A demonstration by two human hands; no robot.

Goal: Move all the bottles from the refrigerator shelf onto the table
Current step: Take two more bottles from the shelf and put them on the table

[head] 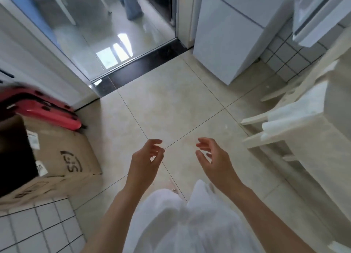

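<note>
Pale floor tiles [171, 104] fill your view, with a white refrigerator [228, 40] standing shut ahead on the right. Your left hand [146, 161] and right hand [214, 161] hang loosely curled, holding nothing. No bottles show; presumably they're inside. Expect them cold, perhaps slick, so grip around the body.
</note>
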